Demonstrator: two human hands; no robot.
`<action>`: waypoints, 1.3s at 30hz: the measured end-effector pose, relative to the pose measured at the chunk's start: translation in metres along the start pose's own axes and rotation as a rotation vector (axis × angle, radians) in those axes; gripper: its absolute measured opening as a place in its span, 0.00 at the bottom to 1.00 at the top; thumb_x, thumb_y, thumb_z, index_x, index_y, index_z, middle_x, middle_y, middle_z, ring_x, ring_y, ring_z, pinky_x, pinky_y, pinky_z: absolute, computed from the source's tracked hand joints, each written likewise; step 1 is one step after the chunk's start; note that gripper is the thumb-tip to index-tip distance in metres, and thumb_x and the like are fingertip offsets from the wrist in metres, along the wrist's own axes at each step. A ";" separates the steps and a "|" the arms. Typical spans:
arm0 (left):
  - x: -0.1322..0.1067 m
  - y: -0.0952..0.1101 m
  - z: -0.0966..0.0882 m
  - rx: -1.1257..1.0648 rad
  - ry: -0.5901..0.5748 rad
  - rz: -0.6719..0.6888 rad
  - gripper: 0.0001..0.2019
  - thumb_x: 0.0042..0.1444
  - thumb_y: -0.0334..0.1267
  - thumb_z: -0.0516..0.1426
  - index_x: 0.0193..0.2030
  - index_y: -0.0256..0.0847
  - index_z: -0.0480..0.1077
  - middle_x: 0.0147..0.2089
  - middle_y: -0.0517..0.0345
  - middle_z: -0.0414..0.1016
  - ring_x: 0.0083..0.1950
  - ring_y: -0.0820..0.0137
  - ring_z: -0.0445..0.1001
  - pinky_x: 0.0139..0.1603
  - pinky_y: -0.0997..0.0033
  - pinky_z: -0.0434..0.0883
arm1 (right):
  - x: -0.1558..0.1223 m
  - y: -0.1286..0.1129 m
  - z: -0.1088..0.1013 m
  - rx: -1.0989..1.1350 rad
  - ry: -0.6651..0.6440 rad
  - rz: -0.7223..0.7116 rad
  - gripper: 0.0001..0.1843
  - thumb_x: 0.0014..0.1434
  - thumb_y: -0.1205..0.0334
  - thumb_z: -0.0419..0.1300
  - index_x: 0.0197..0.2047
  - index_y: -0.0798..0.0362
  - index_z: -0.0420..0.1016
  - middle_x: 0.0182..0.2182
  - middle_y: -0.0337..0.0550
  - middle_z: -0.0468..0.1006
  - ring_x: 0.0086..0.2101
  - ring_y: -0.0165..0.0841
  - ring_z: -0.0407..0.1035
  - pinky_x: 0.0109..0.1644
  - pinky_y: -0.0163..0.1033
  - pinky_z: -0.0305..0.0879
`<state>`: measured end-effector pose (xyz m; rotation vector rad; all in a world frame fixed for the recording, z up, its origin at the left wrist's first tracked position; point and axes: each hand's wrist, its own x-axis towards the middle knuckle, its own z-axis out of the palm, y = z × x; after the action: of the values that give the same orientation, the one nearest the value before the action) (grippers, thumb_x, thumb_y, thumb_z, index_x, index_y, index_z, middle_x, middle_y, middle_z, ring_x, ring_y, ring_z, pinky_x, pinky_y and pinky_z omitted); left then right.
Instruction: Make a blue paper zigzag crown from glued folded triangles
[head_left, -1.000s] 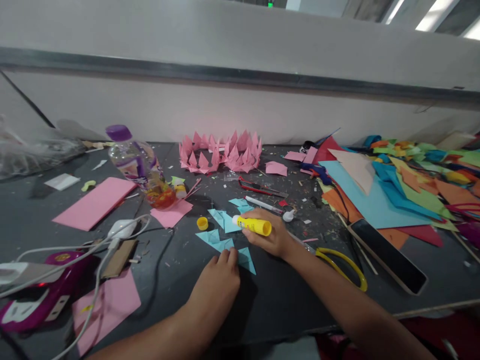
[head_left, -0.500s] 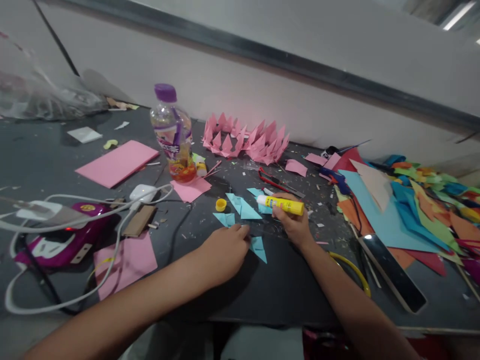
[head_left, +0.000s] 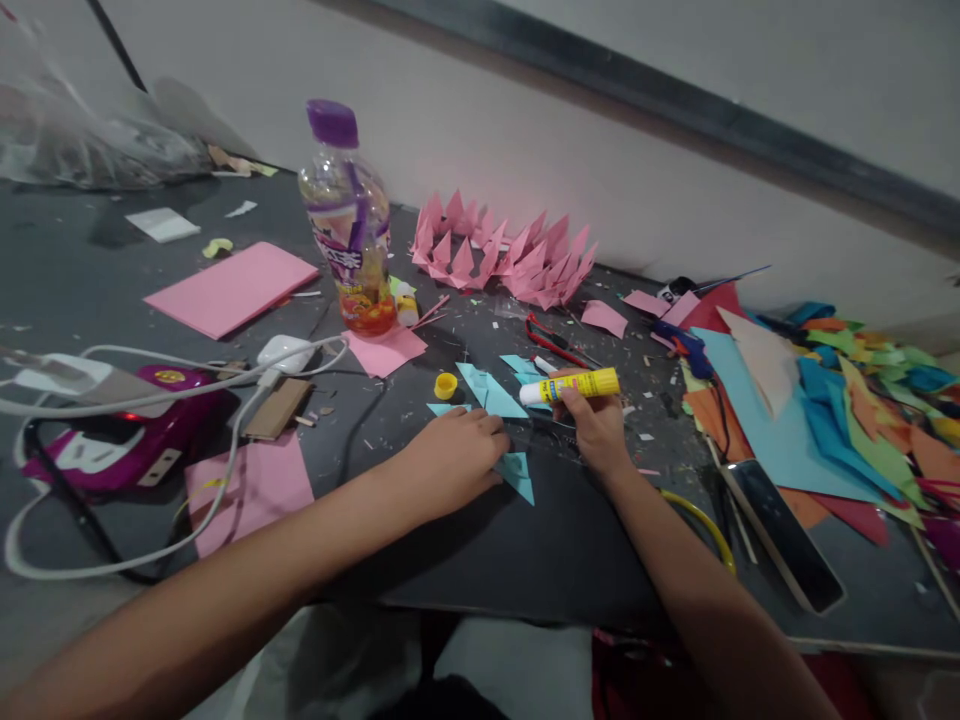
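My right hand (head_left: 598, 428) is closed around a yellow glue stick (head_left: 596, 383), its uncapped white end pointing left above the table. Several folded light-blue paper pieces (head_left: 491, 390) lie below and beside it. My left hand (head_left: 461, 455) rests low on the table with its fingers curled together over the blue paper. One folded blue piece (head_left: 519, 478) sticks out past the fingers on the right, and another (head_left: 448, 409) shows behind the knuckles. What lies under the fingertips is partly hidden. The yellow glue cap (head_left: 445, 386) sits behind my left hand.
Behind stand two pink pointed paper rings (head_left: 461, 250) and a purple-capped bottle (head_left: 349, 230). A red cutter (head_left: 559, 343) lies beyond the glue stick. To the right are a phone (head_left: 786, 535) and coloured paper sheets (head_left: 772, 420); to the left, cables and a magenta device (head_left: 142, 440).
The view has tilted, so the table things sit higher in the picture. My left hand now covers more of the left blue piece. The glue stick stays in my right hand.
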<state>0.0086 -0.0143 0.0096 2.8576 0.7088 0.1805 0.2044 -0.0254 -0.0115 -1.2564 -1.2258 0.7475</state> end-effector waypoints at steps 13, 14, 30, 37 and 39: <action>0.007 -0.010 0.006 -0.097 -0.015 0.106 0.09 0.54 0.39 0.60 0.41 0.41 0.73 0.44 0.55 0.74 0.46 0.65 0.72 0.47 0.64 0.65 | -0.001 -0.001 -0.001 -0.042 -0.052 -0.023 0.16 0.51 0.47 0.61 0.34 0.51 0.74 0.19 0.34 0.68 0.20 0.27 0.61 0.25 0.35 0.60; 0.008 -0.010 0.007 -0.074 -0.018 0.114 0.09 0.55 0.40 0.59 0.42 0.41 0.73 0.44 0.56 0.74 0.46 0.65 0.72 0.47 0.64 0.65 | -0.001 -0.002 -0.001 -0.047 -0.049 -0.016 0.17 0.50 0.46 0.61 0.34 0.51 0.74 0.21 0.35 0.69 0.20 0.27 0.61 0.24 0.35 0.60; 0.007 -0.008 -0.008 0.111 0.113 0.047 0.10 0.58 0.31 0.51 0.43 0.37 0.72 0.39 0.55 0.77 0.40 0.63 0.74 0.42 0.62 0.68 | 0.003 -0.013 -0.001 0.013 0.055 -0.004 0.21 0.44 0.41 0.63 0.31 0.50 0.72 0.23 0.37 0.71 0.20 0.27 0.61 0.23 0.36 0.61; -0.005 0.002 -0.018 0.214 0.191 0.003 0.10 0.60 0.30 0.50 0.39 0.39 0.73 0.41 0.54 0.75 0.40 0.65 0.73 0.38 0.66 0.69 | 0.005 -0.008 -0.006 0.011 0.083 -0.040 0.19 0.48 0.42 0.62 0.32 0.50 0.74 0.23 0.38 0.72 0.20 0.28 0.62 0.23 0.36 0.61; -0.005 0.008 -0.012 0.191 0.030 0.022 0.07 0.59 0.32 0.53 0.37 0.37 0.73 0.38 0.52 0.74 0.37 0.64 0.73 0.35 0.66 0.70 | 0.006 -0.009 -0.008 0.004 0.067 -0.048 0.18 0.47 0.43 0.63 0.31 0.50 0.75 0.22 0.38 0.72 0.20 0.28 0.62 0.23 0.36 0.61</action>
<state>0.0063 -0.0216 0.0223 3.0506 0.7378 0.1672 0.2121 -0.0245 0.0001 -1.2350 -1.1959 0.6673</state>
